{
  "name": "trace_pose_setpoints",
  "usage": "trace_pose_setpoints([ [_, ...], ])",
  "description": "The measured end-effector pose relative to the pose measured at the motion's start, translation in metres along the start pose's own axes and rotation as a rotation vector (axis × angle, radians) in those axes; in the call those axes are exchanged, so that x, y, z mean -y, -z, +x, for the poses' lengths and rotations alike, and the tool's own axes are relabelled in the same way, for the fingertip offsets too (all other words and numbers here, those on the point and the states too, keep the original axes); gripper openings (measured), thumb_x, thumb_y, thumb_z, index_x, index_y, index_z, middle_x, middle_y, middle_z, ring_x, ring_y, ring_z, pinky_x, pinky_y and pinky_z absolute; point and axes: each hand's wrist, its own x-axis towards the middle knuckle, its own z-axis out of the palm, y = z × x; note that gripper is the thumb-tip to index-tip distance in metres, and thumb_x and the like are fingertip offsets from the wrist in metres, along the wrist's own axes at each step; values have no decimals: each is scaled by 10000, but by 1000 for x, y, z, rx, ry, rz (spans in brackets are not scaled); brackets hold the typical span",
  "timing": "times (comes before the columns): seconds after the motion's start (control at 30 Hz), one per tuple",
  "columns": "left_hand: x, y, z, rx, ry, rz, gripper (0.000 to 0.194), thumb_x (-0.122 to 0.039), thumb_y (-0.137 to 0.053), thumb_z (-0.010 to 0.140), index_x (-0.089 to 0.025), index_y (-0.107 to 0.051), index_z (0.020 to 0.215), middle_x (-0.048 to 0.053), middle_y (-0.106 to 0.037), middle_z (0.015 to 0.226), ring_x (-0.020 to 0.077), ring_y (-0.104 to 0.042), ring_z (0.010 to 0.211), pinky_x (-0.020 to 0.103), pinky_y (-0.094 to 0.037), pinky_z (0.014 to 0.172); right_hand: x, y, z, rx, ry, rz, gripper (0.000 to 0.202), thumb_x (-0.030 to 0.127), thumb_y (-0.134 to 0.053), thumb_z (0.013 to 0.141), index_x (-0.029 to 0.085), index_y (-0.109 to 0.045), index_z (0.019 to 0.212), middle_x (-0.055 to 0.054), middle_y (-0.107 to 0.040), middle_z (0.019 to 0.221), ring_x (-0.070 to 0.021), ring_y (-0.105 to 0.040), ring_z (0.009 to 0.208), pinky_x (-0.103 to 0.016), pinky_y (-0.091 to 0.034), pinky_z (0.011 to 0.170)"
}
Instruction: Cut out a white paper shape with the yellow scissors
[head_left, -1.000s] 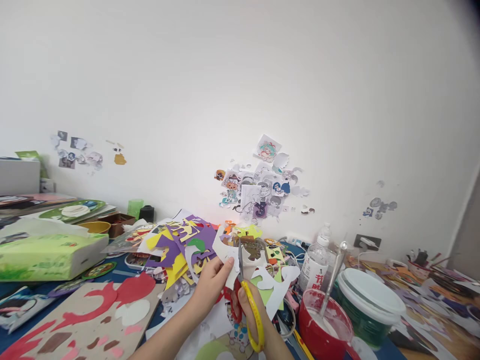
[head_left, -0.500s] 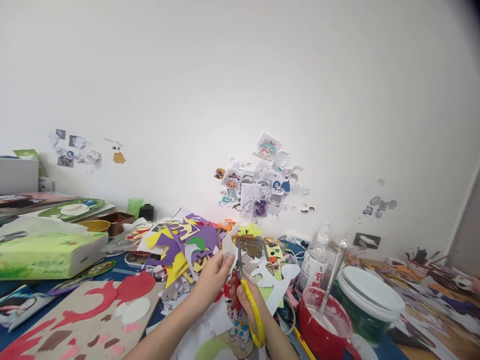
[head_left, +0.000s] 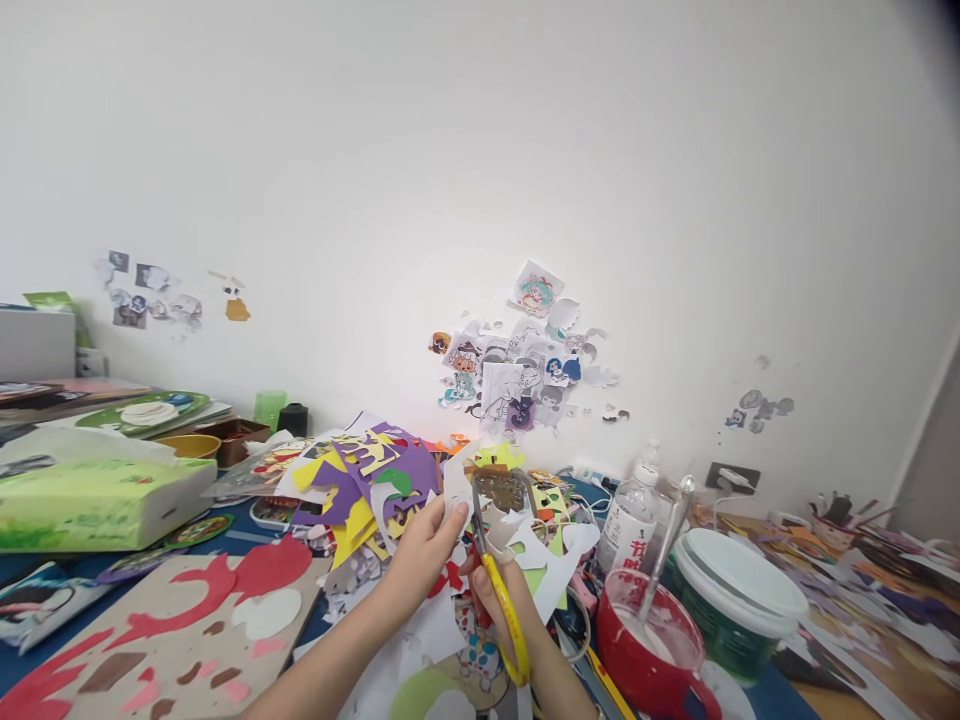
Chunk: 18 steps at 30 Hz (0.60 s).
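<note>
Between thumb and fingers my left hand (head_left: 429, 540) pinches a piece of white paper (head_left: 457, 480), held upright over the heap of scraps. Wrapped round the handles of a pair of scissors (head_left: 504, 610), one handle yellow and the other red, is my right hand (head_left: 495, 592). The blades point up beside the paper's right edge. Below both hands lie white sheets and a picture sheet with a light green shape (head_left: 427, 695). Purple and yellow paper scraps (head_left: 397, 465) are piled behind my left hand.
At the left, a cardboard sheet (head_left: 187, 640) bears red, white and pink cutouts, near a green tissue pack (head_left: 82, 500). A red mug (head_left: 649, 645) with a spoon, a plastic bottle (head_left: 626, 525) and a lidded tub (head_left: 739, 600) stand at the right. Cutouts are stuck on the wall.
The white paper in my left hand has tilted slightly, and the scissor blades beside it have shifted a little. Both hands keep their hold.
</note>
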Motion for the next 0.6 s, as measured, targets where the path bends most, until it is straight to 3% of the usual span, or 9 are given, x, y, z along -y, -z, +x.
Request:
trace_pose_setpoints([
  [0.23, -3, 2, 0, -1, -44, -6, 371, -515, -385, 791, -224, -295, 580, -85, -284, 509, 95, -291, 461, 217, -260, 461, -1, -6, -1, -8, -47, -16, 464, 578, -324, 754, 313, -649, 555, -25, -622, 529, -186, -618, 726, -293, -409, 532],
  [0.47, -1, 2, 2, 44, -72, 50, 381, -531, -405, 785, -219, -352, 572, -74, -312, 493, 109, -328, 465, 217, -261, 455, 0, -7, 0, -50, -101, -75, 389, 545, -451, 800, 200, -618, 865, -27, -608, 736, -159, -568, 686, -294, -461, 623],
  [0.6, 1, 1, 3, 34, -27, 14, 387, -540, -429, 758, -222, -330, 562, -81, -292, 487, 98, -307, 437, 210, -257, 424, -1, -6, 0, -45, -117, -93, 407, 544, -477, 798, 151, -582, 819, -13, -567, 724, -139, -534, 662, -274, -450, 634],
])
